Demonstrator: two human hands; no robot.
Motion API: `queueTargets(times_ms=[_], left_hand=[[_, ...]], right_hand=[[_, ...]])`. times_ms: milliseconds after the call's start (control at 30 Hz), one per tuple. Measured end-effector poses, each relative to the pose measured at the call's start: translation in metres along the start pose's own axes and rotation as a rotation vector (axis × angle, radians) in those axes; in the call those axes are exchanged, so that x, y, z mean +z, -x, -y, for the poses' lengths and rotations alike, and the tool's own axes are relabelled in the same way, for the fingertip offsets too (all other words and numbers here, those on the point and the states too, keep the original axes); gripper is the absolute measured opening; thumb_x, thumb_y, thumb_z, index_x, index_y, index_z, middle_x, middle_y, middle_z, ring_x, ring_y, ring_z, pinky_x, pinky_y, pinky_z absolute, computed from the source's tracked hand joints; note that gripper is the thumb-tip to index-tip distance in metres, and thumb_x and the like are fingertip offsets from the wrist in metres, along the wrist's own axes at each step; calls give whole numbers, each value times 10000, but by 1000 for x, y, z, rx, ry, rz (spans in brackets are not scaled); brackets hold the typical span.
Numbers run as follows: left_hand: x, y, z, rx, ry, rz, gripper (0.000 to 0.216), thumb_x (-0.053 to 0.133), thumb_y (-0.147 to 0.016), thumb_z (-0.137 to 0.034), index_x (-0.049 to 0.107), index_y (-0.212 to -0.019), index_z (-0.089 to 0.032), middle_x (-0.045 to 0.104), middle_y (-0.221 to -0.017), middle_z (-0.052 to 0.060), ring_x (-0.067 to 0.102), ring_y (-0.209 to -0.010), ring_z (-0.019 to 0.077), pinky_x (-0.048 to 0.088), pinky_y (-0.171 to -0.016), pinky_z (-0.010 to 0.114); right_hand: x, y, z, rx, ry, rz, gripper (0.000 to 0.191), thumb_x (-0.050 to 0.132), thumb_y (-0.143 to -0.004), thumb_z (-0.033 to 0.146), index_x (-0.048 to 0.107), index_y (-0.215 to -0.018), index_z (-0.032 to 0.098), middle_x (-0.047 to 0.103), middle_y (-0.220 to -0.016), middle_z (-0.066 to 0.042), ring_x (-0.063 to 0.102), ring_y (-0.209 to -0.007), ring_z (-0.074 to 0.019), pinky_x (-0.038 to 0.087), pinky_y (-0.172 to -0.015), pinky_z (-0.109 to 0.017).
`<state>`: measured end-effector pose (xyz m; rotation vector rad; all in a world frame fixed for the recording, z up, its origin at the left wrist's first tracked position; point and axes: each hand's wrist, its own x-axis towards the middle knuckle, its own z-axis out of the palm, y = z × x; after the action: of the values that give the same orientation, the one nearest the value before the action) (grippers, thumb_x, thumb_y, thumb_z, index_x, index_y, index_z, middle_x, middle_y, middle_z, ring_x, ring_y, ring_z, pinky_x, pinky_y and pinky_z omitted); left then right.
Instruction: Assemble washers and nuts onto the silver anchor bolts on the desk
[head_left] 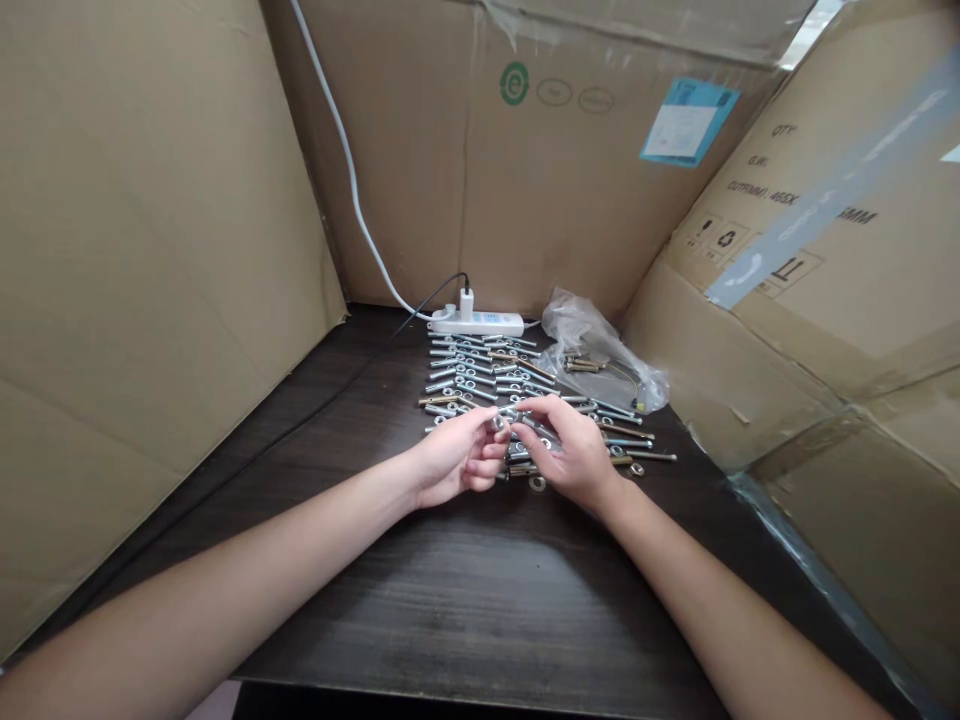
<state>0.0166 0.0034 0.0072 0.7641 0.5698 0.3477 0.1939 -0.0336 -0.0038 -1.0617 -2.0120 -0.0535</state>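
Note:
Over the near part of the hardware rows, my left hand (465,455) is closed, thumb and finger pinching a small silvery bolt (507,410). A shiny ring-like piece, a nut or a washer, shows at its fingers; I cannot tell which. My right hand (570,450) meets it from the right, its thumb and forefinger closed at the bolt's other end. Under and behind both hands lie rows of metal bolts (457,372) with washers and nuts among them. A loose washer (537,484) lies just below the right hand, and a nut (637,469) sits to its right.
Behind the rows stands a white power strip (487,324) with a plugged-in charger and a black cable (330,400) running left across the dark table (465,600). A clear plastic bag (600,340) holding brass-coloured bolts lies back right. Cardboard walls (405,150) enclose three sides.

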Motion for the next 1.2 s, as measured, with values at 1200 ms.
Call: queueTargets(times_ms=[1200], left_hand=[[2, -2, 4, -7, 85, -10, 274, 348, -900, -334, 440, -722, -147, 296, -582, -45, 205, -433, 58, 166, -387, 150]], right_hand=[[-1, -1, -3, -4, 13, 179, 202, 492, -930, 290, 664, -999, 209, 713, -942, -30, 671, -822, -157, 481, -731, -239]])
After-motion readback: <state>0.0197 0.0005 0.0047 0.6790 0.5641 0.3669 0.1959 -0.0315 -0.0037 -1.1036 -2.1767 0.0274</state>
